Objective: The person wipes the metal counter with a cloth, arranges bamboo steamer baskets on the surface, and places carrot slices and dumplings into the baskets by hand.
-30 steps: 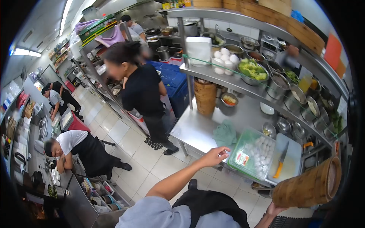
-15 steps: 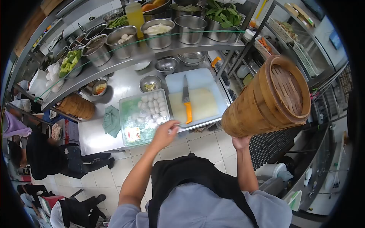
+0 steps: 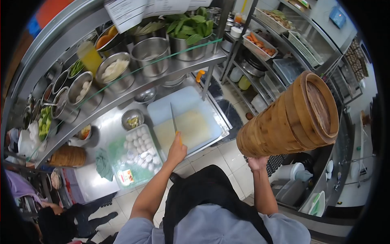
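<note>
On my right, my right hand (image 3: 258,162) supports a tall stack of bamboo steamers (image 3: 284,116) from below. The stack leans up and to the right, with a woven lid at its top end. My left hand (image 3: 177,151) is closed round the orange handle of a kitchen knife (image 3: 174,118), whose blade lies over the cutting board (image 3: 199,122) and points away from me. Much of the handle is hidden by my fingers. Just left of the board, a shallow green-bottomed tray (image 3: 111,156) contains several rows of white balls (image 3: 140,140).
Above the worktop (image 3: 91,173) runs a steel shelf (image 3: 162,75) with metal pots and leafy greens (image 3: 191,26). A small metal bowl (image 3: 133,119) stands behind the tray, a green cloth (image 3: 104,164) beside it. Another person (image 3: 61,219) is at lower left. Racks (image 3: 260,61) stand right.
My left hand has come onto the knife handle, and the knife has turned slightly. My view has swung to the right. The steamer stack stays on my right hand.
</note>
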Available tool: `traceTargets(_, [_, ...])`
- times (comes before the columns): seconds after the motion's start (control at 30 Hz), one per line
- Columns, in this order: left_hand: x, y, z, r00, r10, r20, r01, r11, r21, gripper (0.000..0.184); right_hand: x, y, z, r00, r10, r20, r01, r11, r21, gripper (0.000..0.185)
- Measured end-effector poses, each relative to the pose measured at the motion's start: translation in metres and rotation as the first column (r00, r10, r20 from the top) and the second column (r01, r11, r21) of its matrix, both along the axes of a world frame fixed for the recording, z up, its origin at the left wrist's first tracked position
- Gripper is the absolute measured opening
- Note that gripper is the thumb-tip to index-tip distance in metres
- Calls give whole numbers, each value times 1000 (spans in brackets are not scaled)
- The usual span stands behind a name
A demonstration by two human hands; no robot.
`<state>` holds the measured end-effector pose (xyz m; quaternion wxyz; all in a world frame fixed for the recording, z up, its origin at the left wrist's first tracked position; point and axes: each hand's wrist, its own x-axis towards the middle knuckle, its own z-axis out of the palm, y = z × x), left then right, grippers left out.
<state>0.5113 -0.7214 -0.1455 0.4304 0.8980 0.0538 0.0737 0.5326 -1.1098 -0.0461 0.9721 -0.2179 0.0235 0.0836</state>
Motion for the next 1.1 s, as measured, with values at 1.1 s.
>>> traceTargets(1.1, [189, -160, 106, 954, 299, 31, -283, 928, -244, 58, 202, -118, -78, 900, 386, -205, -398, 917, -24, 62])
